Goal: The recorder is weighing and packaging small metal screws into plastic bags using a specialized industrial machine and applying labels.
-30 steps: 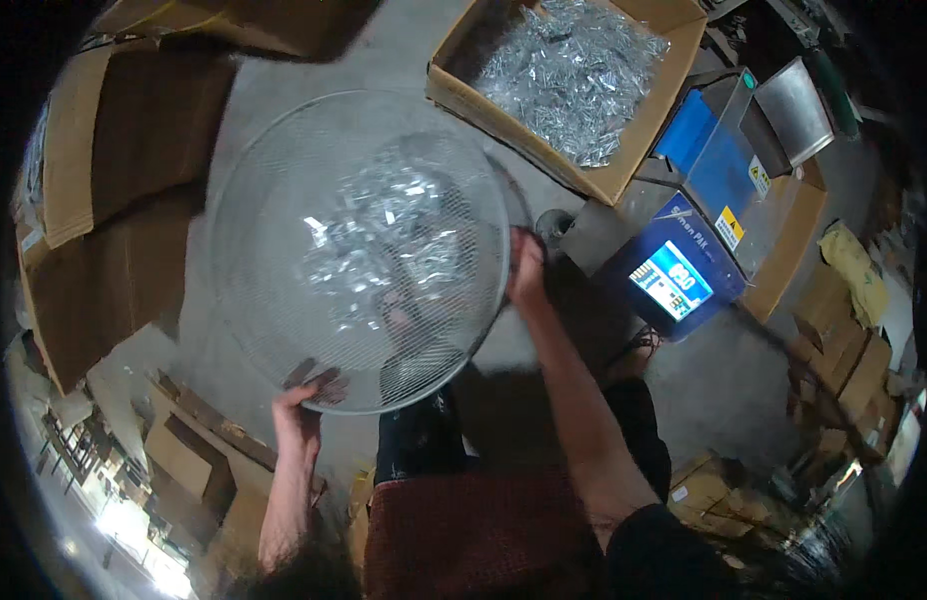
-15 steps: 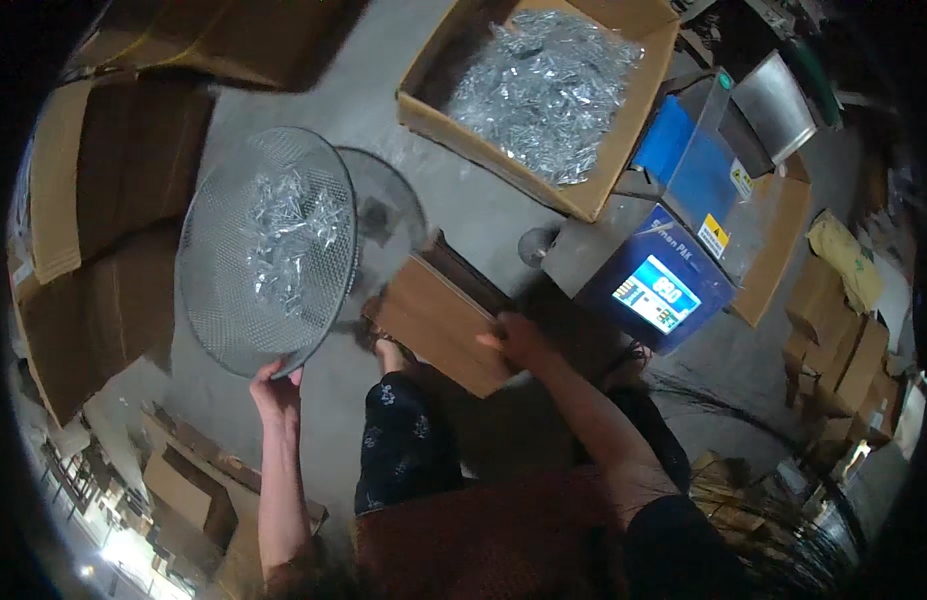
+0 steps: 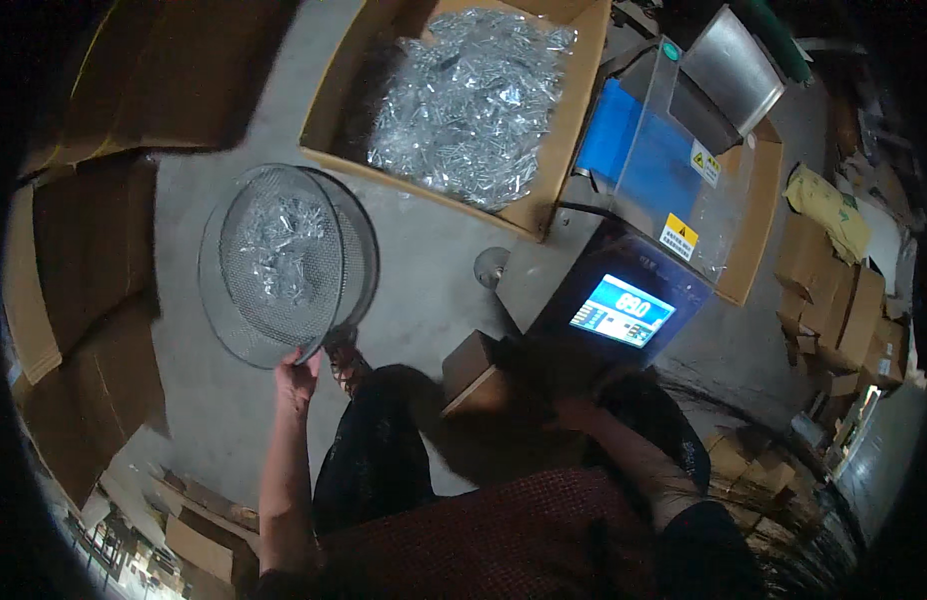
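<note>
My left hand [image 3: 298,378] is closed on the near rim of a round wire mesh basket [image 3: 224,325]. Small clear plastic packets [image 3: 282,245] lie heaped in it. A second round mesh shape [image 3: 367,250] overlaps behind on the right; whether it is a separate basket I cannot tell. Low in front of the machine, my right hand [image 3: 574,412] grips the right part of a small brown cardboard box [image 3: 471,375]. Deep shadow covers those fingers and much of the box.
A big carton [image 3: 319,120] full of clear packets [image 3: 474,110] stands ahead. To the right is a blue-and-grey machine [image 3: 634,170] with a lit screen [image 3: 624,310]. Large brown cartons [image 3: 94,240] line the left; more boxes [image 3: 834,300] and a yellow sack [image 3: 829,215] lie far right.
The small cardboard box has moved right, toward the machine's foot, with my right hand. My left hand still holds the basket, which now overlaps the mesh shape behind it more. The view has shifted.
</note>
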Motion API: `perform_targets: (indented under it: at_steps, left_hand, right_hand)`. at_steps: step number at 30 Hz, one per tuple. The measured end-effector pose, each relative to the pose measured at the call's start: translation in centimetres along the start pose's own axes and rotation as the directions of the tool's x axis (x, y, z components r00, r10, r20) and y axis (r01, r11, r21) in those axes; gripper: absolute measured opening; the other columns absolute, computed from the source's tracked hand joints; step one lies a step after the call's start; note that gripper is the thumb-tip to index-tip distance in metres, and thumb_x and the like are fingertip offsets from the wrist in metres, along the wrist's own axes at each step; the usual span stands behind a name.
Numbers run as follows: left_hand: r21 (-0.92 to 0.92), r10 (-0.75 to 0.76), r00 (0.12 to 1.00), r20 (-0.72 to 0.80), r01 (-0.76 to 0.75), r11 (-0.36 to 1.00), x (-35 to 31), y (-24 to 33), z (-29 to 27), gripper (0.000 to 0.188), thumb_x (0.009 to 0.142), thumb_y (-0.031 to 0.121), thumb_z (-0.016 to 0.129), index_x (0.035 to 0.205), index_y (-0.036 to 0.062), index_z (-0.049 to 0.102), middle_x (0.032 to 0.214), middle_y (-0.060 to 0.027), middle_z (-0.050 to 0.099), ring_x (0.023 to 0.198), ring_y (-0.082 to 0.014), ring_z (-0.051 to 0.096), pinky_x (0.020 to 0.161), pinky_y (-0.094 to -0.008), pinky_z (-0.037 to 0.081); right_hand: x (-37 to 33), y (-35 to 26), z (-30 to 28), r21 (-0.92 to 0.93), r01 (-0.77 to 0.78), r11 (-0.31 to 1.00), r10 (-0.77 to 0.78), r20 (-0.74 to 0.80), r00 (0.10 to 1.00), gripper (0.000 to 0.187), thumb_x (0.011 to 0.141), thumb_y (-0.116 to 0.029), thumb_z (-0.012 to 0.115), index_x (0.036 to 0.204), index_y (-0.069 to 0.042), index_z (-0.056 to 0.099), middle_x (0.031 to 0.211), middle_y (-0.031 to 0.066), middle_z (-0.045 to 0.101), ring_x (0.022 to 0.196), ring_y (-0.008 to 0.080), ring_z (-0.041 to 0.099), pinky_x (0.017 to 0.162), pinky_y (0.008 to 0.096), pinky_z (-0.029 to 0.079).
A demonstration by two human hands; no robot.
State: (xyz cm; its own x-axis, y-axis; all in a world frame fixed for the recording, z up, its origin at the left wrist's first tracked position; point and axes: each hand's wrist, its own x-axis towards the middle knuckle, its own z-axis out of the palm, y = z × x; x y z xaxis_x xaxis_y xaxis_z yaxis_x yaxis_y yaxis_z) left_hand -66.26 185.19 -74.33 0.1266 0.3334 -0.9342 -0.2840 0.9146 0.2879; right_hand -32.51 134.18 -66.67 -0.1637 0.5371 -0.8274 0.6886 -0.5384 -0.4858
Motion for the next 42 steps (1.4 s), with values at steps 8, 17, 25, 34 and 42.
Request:
perform_targets:
  at_steps: [8,17,25,34,42]
  left_hand:
    - [0.917,-0.119,0.960,0.253,-0.198,0.347,-9.5,-6.9,24.2,0.038,0.093,0.037,0.066,0.100,0.0000,0.063,0.090,-0.0113,0.071,0.082,-0.0268,0.071,0.070,-0.0357,0.057]
    - [0.008,-0.236,0.408,0.882,-0.514,-0.858,-3.2,-19.5,45.4,0.046,0.074,0.018,0.072,0.113,0.0032,0.055,0.113,-0.0152,0.061,0.114,-0.0327,0.056,0.086,-0.0470,0.052]
    - [0.121,-0.243,0.469,0.849,-0.621,-0.774,0.8,-23.8,48.0,0.043,0.080,0.014,0.060,0.116,-0.0080,0.051,0.102,-0.0276,0.066,0.093,-0.0440,0.067,0.084,-0.0462,0.056]
    - [0.419,0.049,0.423,0.905,-0.863,-0.283,4.4,-22.0,46.9,0.033,0.086,0.014,0.052,0.114,-0.0020,0.060,0.088,-0.0246,0.067,0.087,-0.0384,0.067,0.083,-0.0477,0.054]
    - [0.182,-0.012,0.430,0.903,-0.356,0.917,-8.1,-19.1,44.4,0.075,0.088,-0.007,0.044,0.154,-0.0044,0.007,0.138,-0.0262,0.043,0.113,-0.0367,0.060,0.106,-0.0511,0.048]
  right_hand:
    - [6.9,-8.0,-4.1,0.423,-0.046,0.905,0.251,-0.444,0.860,0.074,0.076,-0.059,0.074,0.122,-0.003,0.057,0.116,0.0240,0.061,0.106,0.0417,0.060,0.094,0.0484,0.047]
    - [9.1,-7.0,0.8,0.361,0.157,0.919,0.177,-0.735,0.654,0.079,0.077,-0.061,0.072,0.122,0.001,0.056,0.131,0.0284,0.053,0.127,0.0435,0.048,0.106,0.0490,0.040]
    - [8.3,-4.1,-0.3,-0.127,-0.054,0.990,-0.061,-0.752,0.656,0.077,0.082,-0.058,0.068,0.128,0.002,0.054,0.136,0.0275,0.051,0.128,0.0408,0.048,0.107,0.0476,0.039]
    - [7.4,2.5,0.7,-0.815,-0.318,0.484,-0.518,-0.560,0.647,0.070,0.085,-0.052,0.066,0.128,0.002,0.055,0.135,0.0260,0.053,0.124,0.0380,0.052,0.105,0.0461,0.042]
    - [4.8,1.7,-4.0,-0.821,-0.516,-0.242,-0.663,-0.249,0.706,0.064,0.089,-0.048,0.064,0.127,0.003,0.056,0.135,0.0245,0.055,0.121,0.0355,0.055,0.102,0.0447,0.044]
